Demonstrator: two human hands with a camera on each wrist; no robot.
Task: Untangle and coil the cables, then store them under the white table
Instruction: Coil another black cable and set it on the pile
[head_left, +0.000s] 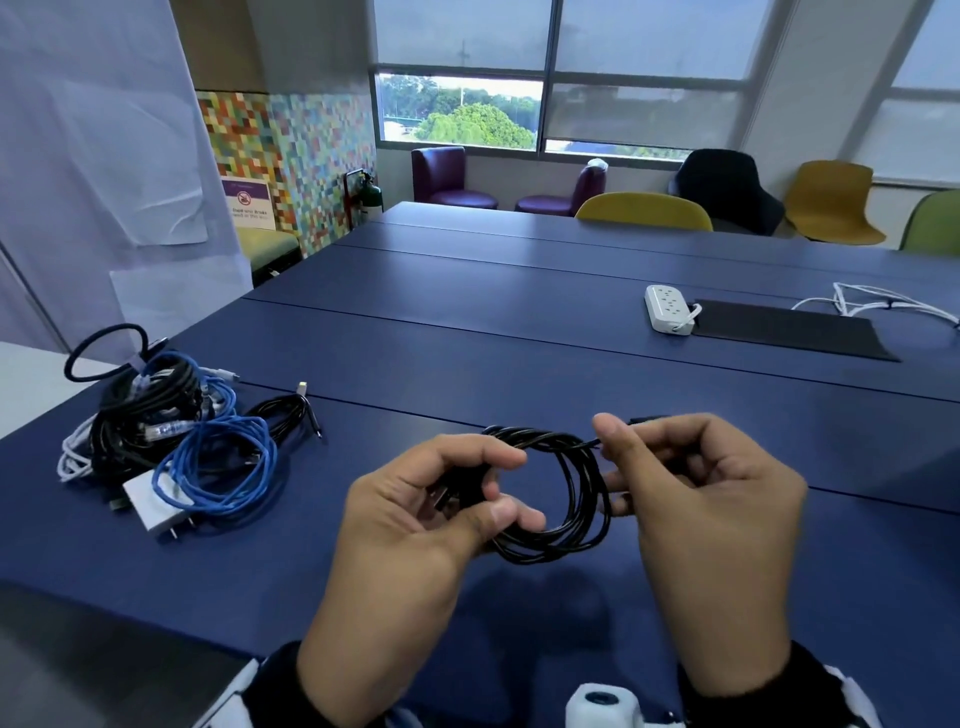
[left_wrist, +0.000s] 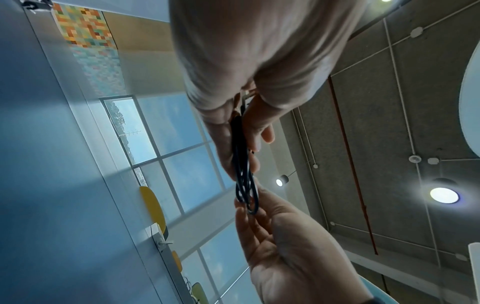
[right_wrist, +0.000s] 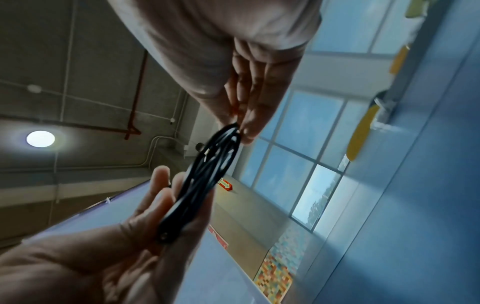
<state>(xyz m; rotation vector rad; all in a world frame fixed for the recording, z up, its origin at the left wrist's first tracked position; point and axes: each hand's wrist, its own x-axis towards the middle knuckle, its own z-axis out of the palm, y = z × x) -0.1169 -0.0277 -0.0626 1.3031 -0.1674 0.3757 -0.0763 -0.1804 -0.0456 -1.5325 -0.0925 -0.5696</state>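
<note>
glossy black cable (head_left: 563, 499), matt blue table (head_left: 467, 332)

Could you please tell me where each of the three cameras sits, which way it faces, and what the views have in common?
Head: worn on the head, looking forward and down over the blue table; shows left hand and right hand holding the black cable coil, and the cable pile.
Left wrist: on the left wrist, facing along the hand, tilted up toward ceiling and windows; both hands show.
Right wrist: on the right wrist, likewise tilted up; both hands show.
Shared: all three show the black cable coil and both hands.
</note>
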